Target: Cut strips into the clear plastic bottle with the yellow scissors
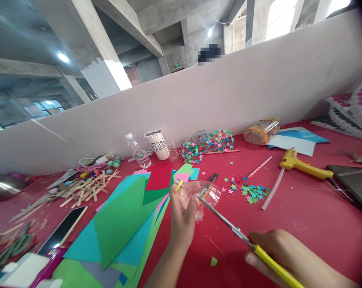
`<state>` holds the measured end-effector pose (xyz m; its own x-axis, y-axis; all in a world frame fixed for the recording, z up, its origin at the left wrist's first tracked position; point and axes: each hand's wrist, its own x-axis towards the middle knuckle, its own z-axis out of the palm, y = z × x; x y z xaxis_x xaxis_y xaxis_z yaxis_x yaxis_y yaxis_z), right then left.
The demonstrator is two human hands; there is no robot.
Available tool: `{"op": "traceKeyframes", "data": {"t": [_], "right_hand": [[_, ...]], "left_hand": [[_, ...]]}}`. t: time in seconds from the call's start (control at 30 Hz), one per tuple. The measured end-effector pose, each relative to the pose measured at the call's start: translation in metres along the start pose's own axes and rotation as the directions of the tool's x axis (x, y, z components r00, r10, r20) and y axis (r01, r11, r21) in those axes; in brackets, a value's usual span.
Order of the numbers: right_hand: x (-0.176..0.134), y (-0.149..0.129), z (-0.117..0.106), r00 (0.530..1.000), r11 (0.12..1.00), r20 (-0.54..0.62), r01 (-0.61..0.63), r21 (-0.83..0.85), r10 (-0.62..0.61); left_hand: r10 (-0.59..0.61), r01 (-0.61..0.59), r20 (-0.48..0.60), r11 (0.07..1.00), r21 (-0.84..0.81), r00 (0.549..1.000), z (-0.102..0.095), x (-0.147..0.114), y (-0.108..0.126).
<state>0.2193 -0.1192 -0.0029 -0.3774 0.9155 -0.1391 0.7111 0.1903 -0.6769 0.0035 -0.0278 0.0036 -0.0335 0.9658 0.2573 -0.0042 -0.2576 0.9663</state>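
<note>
- While the left hand (pixel 183 210) curls its fingers and thumb around a clear plastic piece (pixel 214 196), mid-scene above the red table (pixel 199 258), the right hand (pixel 278 252) is wrapped round yellow-handled scissors (pixel 237 233).
- Blade tips by left thumb, at the plastic; contact cannot be told.
- Left: green paper (pixel 118 220).
- Right: star pile (pixel 255 193); farther right, yellow glue gun (pixel 303 166).
- Far: water bottle (pixel 140 154), upright.

L hand (pixel 182 210) w/ clear plastic pc (pixel 213 195), R hand (pixel 278 248) w/ yellow-handled scissors (pixel 237 231)
</note>
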Motion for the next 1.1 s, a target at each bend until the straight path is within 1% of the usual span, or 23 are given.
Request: {"op": "traceKeyframes", "data": {"t": [0.1,0.2,0.27,0.37,0.47,0.53,0.67,0.77,0.83,0.93,1.1], "right_hand": [[-0.002,0.003,0.004,1.0,1.0,-0.025,0.012,-0.023,-0.012],[-0.004,0.008,0.009,0.999,0.999,-0.039,0.033,0.01,-0.033],[-0.004,0.011,0.01,0.998,0.998,-0.04,0.048,0.048,-0.046],[-0.006,0.013,0.01,0.996,0.992,-0.073,0.053,0.115,-0.044],[-0.01,0.01,0.005,0.993,0.983,-0.113,0.041,0.177,-0.021],[-0.013,0.004,-0.001,0.995,0.978,-0.1,0.028,0.207,-0.007],[-0.016,-0.008,-0.014,0.999,0.96,-0.047,0.013,0.281,0.0],[-0.015,-0.01,-0.016,0.999,0.94,-0.042,-0.017,0.34,0.033],[-0.013,-0.007,-0.013,0.996,0.931,-0.069,-0.027,0.363,0.056],[-0.011,-0.003,-0.007,0.99,0.936,-0.117,-0.028,0.351,0.074],[-0.009,-0.002,-0.001,0.988,0.95,-0.141,-0.021,0.311,0.068]], "left_hand": [[-0.008,0.008,-0.013,1.0,-0.026,1.0,0.001,0.0,0.0],[0.002,-0.002,-0.003,1.0,-0.012,1.0,0.001,0.001,0.003],[0.041,-0.041,-0.005,0.999,0.011,0.999,0.0,0.003,0.005],[0.107,-0.108,0.019,0.994,0.021,0.994,-0.002,0.006,0.006],[0.135,-0.136,0.035,0.99,0.024,0.99,-0.005,0.008,0.005],[0.145,-0.147,0.07,0.989,0.013,0.987,-0.006,0.007,0.003],[0.122,-0.116,0.186,0.992,-0.044,0.975,-0.003,0.002,0.0],[0.127,-0.125,0.165,0.992,-0.025,0.978,-0.001,0.0,0.001],[0.142,-0.142,0.147,0.99,-0.01,0.979,0.0,-0.001,0.002],[0.15,-0.149,0.14,0.989,-0.012,0.979,0.002,-0.001,0.004],[0.13,-0.13,0.101,0.991,-0.011,0.986,0.001,-0.001,0.004]]}}
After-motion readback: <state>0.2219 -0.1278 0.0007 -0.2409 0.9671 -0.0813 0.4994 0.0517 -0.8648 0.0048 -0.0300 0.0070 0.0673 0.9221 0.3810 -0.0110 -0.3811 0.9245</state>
